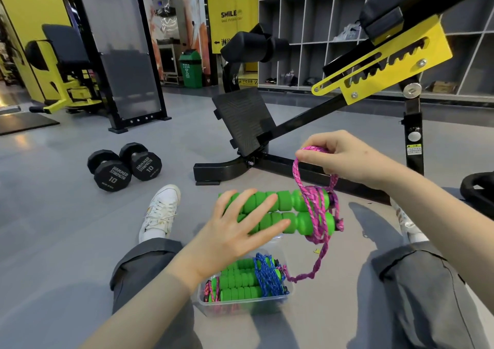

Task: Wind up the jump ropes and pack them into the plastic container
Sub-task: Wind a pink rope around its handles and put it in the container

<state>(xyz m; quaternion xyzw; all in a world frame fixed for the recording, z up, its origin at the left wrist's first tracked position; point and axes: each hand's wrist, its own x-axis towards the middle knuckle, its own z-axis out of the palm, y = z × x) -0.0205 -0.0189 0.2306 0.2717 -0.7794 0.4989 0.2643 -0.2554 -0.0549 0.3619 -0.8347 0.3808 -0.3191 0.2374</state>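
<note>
Watching the head feed from my desk, I had the left hand (pixel 235 225) laid across the two green handles (pixel 286 200), fingers spread and nearly straight, pressing on them rather than wrapped round. Did you read it the same?

I did; I saw no finger curled round them. The right hand (pixel 344 159), up and to the right of the left one, was clenched on a loop of the pink rope (pixel 318 209), pinched between thumb and fingertips.

Where did the rope run from that hand?

Down to the handle ends just right of the left hand's fingertips, where several turns were wound round both handles. A loose length hung from there and trailed to the plastic container (pixel 240 302).

And the container?

On the floor (pixel 66 215) directly below the left hand, beside its wrist. In it I saw green-handled ropes lying side by side, one bound in blue rope (pixel 264 271).

Anything else near?

A white shoe (pixel 160 209) just left of the left hand, and two dumbbells (pixel 112 172) beyond it, farther left.
</note>
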